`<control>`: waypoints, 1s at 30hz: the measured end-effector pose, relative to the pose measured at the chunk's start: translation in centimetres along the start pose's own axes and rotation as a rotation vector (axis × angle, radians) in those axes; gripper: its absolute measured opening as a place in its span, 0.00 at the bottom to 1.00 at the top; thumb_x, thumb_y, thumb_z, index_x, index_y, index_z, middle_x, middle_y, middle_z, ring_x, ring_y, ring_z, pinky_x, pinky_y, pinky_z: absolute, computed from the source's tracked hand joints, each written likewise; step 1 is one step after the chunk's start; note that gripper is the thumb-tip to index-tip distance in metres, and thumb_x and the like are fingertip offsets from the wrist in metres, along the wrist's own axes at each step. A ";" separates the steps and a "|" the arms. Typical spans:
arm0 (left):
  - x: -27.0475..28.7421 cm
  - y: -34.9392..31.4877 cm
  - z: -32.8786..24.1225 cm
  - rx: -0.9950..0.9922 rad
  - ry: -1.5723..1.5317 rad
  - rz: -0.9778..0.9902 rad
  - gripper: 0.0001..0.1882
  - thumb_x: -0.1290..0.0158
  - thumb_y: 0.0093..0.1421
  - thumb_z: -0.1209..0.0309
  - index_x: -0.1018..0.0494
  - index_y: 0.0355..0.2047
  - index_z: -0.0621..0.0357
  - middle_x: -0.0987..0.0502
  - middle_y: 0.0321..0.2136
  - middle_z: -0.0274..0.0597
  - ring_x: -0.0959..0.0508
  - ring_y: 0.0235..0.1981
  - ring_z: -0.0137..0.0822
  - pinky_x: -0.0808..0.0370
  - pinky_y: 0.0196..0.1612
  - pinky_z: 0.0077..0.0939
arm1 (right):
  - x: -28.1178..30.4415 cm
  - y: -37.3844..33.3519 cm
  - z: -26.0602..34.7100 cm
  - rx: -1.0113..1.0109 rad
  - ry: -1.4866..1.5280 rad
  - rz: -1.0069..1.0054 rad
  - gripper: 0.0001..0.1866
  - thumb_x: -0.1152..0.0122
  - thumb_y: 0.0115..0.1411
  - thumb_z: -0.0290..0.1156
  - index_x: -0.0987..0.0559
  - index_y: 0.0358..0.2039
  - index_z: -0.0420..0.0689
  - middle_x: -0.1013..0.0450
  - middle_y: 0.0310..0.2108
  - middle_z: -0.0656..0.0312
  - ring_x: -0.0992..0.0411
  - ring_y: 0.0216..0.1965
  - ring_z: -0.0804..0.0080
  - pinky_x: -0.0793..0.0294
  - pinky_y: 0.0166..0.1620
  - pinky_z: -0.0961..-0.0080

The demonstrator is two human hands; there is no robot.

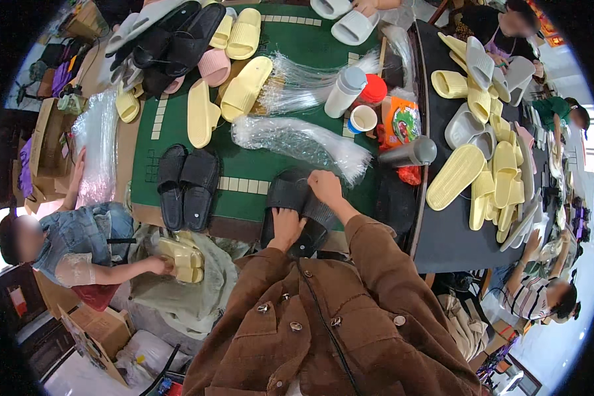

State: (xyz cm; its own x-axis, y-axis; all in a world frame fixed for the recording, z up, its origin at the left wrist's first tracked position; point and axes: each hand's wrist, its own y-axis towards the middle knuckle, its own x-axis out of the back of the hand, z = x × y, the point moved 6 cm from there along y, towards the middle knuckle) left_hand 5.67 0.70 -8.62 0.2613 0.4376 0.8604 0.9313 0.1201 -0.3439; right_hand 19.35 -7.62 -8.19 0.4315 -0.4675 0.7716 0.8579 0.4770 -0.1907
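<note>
A pair of black slippers (290,183) lies at the table's near edge, straight in front of me. My left hand (286,231) reaches into the foot opening of the left slipper; its fingers go under the strap and are partly hidden, with the thumb outside. At the far end of the right slipper (318,212), my right hand (326,187) has its fingers curled and pinched at the edge. A second pair of black slippers (200,188) rests to the left. Beyond my hands lies a bundle of clear plastic bags (303,142).
Yellow slippers (246,89) and a mixed pile (178,46) lie at the far left. A grey-lidded bottle (345,91), paper cup (362,119) and grey tumbler (409,153) stand or lie right. More slippers cover the dark right table (435,237). A co-worker (89,237) holds wrapped yellow slippers (181,259).
</note>
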 end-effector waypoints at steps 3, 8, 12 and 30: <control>0.4 -0.2 0.4 -0.039 -0.056 -0.033 0.23 0.47 0.53 0.56 0.26 0.33 0.69 0.27 0.37 0.55 0.32 0.47 0.51 0.46 0.56 0.51 | 0.7 -0.3 -0.5 -0.114 0.340 -0.010 0.08 0.47 0.55 0.32 0.24 0.28 0.41 0.24 0.27 0.53 0.26 0.31 0.55 0.28 0.37 0.66; 0.4 -0.9 0.5 -0.133 -0.042 -0.243 0.24 0.49 0.55 0.55 0.28 0.34 0.70 0.29 0.38 0.57 0.32 0.46 0.52 0.43 0.54 0.49 | 1.1 -1.0 0.1 -0.126 0.200 0.023 0.09 0.48 0.56 0.32 0.26 0.30 0.40 0.24 0.26 0.55 0.25 0.31 0.59 0.28 0.35 0.68; 0.4 -0.8 0.3 -0.089 -0.063 -0.131 0.24 0.49 0.56 0.55 0.28 0.34 0.71 0.29 0.39 0.57 0.33 0.47 0.53 0.44 0.54 0.50 | 1.1 -0.9 0.2 -0.246 0.624 0.004 0.09 0.49 0.58 0.32 0.26 0.30 0.39 0.26 0.23 0.57 0.25 0.27 0.66 0.28 0.32 0.72; 9.7 1.6 -3.5 -0.416 -0.227 -0.542 0.10 0.48 0.55 0.75 0.29 0.39 0.60 0.26 0.38 0.47 0.28 0.43 0.45 0.32 0.45 0.40 | 5.4 -5.1 3.9 0.141 0.404 -0.098 0.08 0.47 0.57 0.30 0.25 0.29 0.39 0.31 0.27 0.54 0.30 0.30 0.58 0.32 0.33 0.68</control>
State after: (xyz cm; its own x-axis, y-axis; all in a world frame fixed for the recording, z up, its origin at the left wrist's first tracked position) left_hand 10.54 2.01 0.49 -0.2821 0.5928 0.7543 0.9465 0.0434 0.3199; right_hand 16.17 -9.67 -0.63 0.4482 -0.7559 0.4771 0.8659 0.4997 -0.0218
